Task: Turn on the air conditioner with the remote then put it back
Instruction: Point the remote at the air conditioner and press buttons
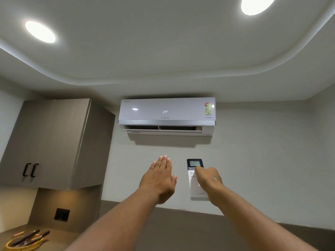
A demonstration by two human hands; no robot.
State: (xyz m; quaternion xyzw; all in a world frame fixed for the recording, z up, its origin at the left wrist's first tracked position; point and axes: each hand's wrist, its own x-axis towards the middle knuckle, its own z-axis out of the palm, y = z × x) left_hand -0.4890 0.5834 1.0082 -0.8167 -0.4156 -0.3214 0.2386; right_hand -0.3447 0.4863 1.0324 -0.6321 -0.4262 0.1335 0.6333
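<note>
Up ahead I see the air conditioner [166, 115] mounted high on the pale wall, its lower flap open over a dark slot. Its glossy white front shows "24°", the word LLOYD below that, and INVERTER under a coloured rating sticker at the right end. The remote [195, 178] sits upright in a white wall holder [199, 198] below the unit; it is a slim white slab with a dark-framed screen on top and LLOYD near its foot. My right hand [208, 180] covers its right side, fingers curled against the buttons; I cannot tell whether they grip it. My left hand [160, 179] is flat, fingers pressed together, held up just beside the remote and touching nothing. Left of me hangs a matte grey-brown cabinet [49, 142] with two black handles, and a yellow basket [23, 243] of utensils sits on the counter below.
</note>
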